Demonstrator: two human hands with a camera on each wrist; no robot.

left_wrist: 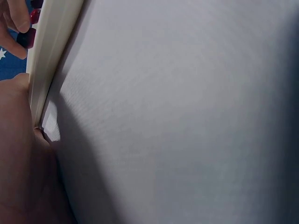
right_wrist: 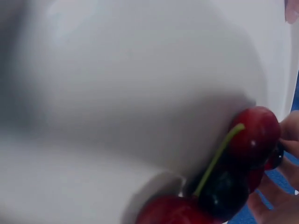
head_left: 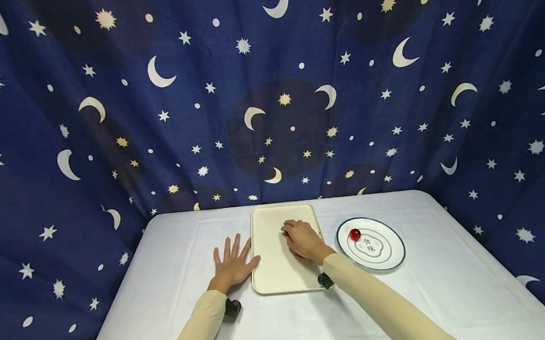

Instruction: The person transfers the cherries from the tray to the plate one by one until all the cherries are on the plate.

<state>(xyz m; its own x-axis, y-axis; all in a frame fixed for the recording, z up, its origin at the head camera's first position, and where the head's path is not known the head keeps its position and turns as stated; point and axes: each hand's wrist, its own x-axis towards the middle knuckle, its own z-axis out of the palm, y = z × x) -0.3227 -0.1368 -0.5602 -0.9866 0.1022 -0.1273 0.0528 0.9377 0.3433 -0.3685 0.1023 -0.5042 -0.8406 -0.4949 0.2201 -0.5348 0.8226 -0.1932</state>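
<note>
My right hand point(head_left: 303, 239) is over the cream tray point(head_left: 276, 274), fingers curled around a dark cherry point(left_wrist: 27, 38) at the fingertips. Several red and dark cherries point(right_wrist: 254, 133) lie bunched on the tray under that hand, one with a green stem point(right_wrist: 217, 161); in the head view the hand hides most of them. My left hand point(head_left: 233, 266) lies with fingers spread on the white cloth at the tray's left side, its thumb over the rim. A single red cherry point(head_left: 355, 234) sits on the round plate point(head_left: 390, 259) right of the tray.
A white cloth point(head_left: 166, 285) covers the table. Dark blue curtains point(head_left: 232, 141) with moons and stars hang behind it and on both sides. The plate has a dark rim and printed characters in the middle.
</note>
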